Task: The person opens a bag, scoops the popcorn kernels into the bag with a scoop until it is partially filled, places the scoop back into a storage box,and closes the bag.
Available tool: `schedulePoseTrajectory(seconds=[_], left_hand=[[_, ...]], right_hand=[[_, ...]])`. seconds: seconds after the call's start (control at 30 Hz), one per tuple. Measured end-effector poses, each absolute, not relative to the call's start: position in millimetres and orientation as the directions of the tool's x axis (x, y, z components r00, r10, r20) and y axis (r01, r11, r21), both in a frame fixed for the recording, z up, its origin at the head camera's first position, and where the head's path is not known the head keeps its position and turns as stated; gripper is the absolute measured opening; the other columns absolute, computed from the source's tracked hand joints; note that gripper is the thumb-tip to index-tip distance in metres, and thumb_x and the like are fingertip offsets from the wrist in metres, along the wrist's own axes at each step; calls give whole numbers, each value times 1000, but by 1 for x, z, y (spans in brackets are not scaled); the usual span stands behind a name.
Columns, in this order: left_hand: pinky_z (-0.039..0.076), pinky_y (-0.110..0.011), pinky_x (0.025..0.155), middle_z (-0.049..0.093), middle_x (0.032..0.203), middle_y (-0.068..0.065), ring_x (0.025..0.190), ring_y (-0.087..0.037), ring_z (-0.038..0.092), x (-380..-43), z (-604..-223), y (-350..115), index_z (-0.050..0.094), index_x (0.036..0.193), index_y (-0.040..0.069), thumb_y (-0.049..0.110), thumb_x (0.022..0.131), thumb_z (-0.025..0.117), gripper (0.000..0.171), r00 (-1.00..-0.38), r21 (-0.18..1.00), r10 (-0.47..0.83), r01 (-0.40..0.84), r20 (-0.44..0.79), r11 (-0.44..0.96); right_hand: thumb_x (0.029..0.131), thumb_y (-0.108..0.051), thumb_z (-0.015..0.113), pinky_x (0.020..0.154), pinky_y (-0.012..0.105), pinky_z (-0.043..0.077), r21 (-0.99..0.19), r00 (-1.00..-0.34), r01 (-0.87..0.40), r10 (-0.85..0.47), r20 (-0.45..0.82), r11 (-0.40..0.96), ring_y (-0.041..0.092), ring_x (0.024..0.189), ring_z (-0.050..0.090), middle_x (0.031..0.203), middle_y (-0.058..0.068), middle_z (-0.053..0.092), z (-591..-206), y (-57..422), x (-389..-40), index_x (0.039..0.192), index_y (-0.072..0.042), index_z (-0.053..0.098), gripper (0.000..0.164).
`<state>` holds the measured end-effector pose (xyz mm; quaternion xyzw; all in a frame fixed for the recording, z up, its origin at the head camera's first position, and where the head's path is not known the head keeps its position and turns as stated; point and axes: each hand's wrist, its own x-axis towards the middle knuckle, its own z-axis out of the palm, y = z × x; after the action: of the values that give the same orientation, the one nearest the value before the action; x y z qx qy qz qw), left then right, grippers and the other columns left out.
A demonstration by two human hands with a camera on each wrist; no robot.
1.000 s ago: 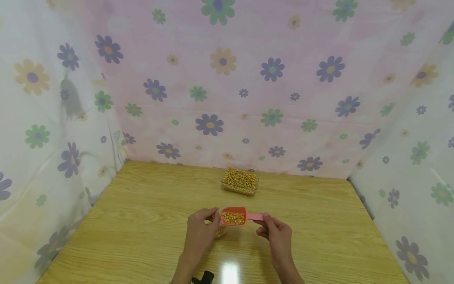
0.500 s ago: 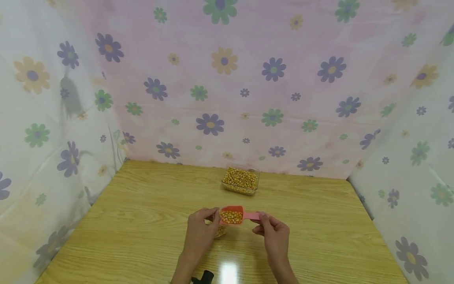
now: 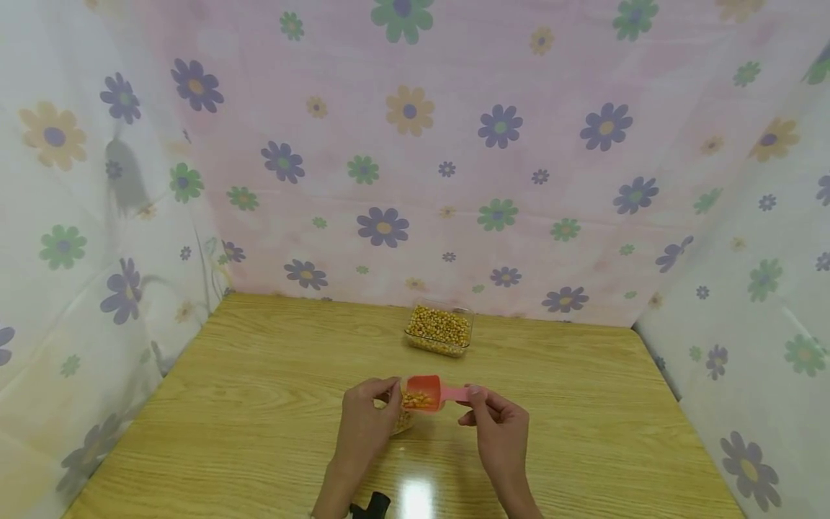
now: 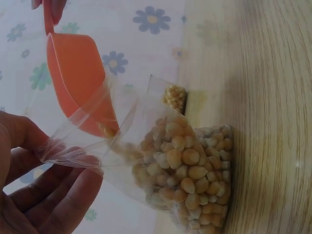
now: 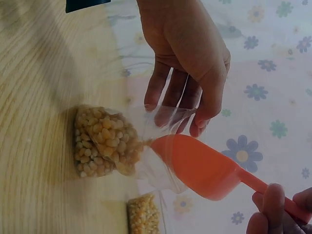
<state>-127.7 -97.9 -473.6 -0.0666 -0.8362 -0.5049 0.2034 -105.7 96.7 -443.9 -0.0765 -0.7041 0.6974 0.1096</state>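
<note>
A clear plastic bag (image 4: 190, 168) partly filled with corn kernels stands on the table. My left hand (image 3: 367, 418) pinches the bag's top edge between thumb and fingers, holding its mouth up. My right hand (image 3: 502, 429) grips the handle of a pinkish-red scoop (image 5: 200, 165) from the right. The scoop's front lip reaches inside the bag's mouth and tilts down toward the bag. Kernels slide off the lip into the bag, with some left in the scoop (image 3: 424, 393). In the head view my left hand hides most of the bag.
Behind the hands, a clear rectangular container (image 3: 439, 330) of corn kernels stands near the table's back edge. Flowered cloth (image 3: 447, 187) walls the wood-grain table (image 3: 272, 360) at the back and sides. A black object (image 3: 371, 506) shows by my left forearm.
The scoop has shifted slightly left and tipped toward the bag. Its load of kernels has shrunk, pouring into the bag. My left hand keeps its hold in place.
</note>
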Motion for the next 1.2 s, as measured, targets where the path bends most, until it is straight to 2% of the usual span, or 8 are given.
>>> schedulePoseTrajectory(seconds=[0.2, 0.47, 0.67, 0.93, 1.0, 1.1, 1.2], left_hand=[[57, -25, 65, 76, 85, -8, 71, -10, 67, -131, -473, -98, 80, 100, -1, 0, 93, 70, 13, -903, 813, -94, 327, 419, 482], [57, -26, 65, 75, 83, -4, 72, -12, 68, -132, -472, -99, 80, 102, -1, -2, 92, 70, 14, -900, 810, -110, 320, 422, 491], [57, -25, 64, 74, 80, 0, 71, -10, 67, -134, -471, -99, 80, 102, 0, 0, 92, 71, 14, -903, 816, -117, 311, 414, 487], [56, -24, 61, 75, 83, -7, 71, -12, 67, -135, -472, -100, 81, 102, 2, 2, 93, 70, 14, -926, 861, -124, 275, 357, 427], [55, -23, 58, 75, 83, -8, 72, -13, 67, -135, -472, -101, 81, 103, 3, 2, 94, 70, 14, -932, 873, -124, 265, 341, 410], [54, -22, 55, 75, 85, -10, 72, -14, 68, -136, -471, -102, 80, 104, 2, 3, 95, 69, 15, -940, 887, -113, 260, 323, 382], [54, -22, 55, 75, 86, -12, 73, -16, 68, -137, -470, -103, 80, 105, 0, 4, 96, 68, 16, -947, 897, -102, 250, 305, 365]], right_hand=[[100, -16, 66, 62, 25, 58, -992, -962, -114, 241, 125, 62, 12, 55, 67, 86, 15, 78, -438, 97, -103, 106, 8, 76, 27], [100, -14, 66, 61, 27, 59, -985, -956, -150, 242, 166, 84, 13, 54, 67, 86, 14, 78, -434, 102, -101, 105, 7, 77, 24], [99, -10, 67, 60, 26, 59, -983, -950, -162, 256, 179, 85, 13, 54, 67, 82, 9, 78, -431, 107, -100, 99, 7, 78, 21], [99, -9, 66, 58, 26, 57, -977, -933, -180, 293, 207, 115, 16, 54, 68, 80, 9, 78, -433, 116, -100, 99, 3, 79, 18], [99, -8, 66, 57, 26, 56, -974, -927, -195, 301, 221, 115, 17, 54, 68, 79, 6, 78, -434, 120, -102, 100, 5, 79, 19], [100, -7, 65, 47, 25, 49, -965, -914, -236, 310, 261, 115, 17, 53, 67, 79, 3, 78, -436, 127, -108, 100, 6, 78, 19], [100, -8, 64, 37, 24, 36, -959, -905, -258, 318, 283, 121, 15, 54, 67, 79, 4, 78, -439, 135, -117, 102, 6, 78, 20]])
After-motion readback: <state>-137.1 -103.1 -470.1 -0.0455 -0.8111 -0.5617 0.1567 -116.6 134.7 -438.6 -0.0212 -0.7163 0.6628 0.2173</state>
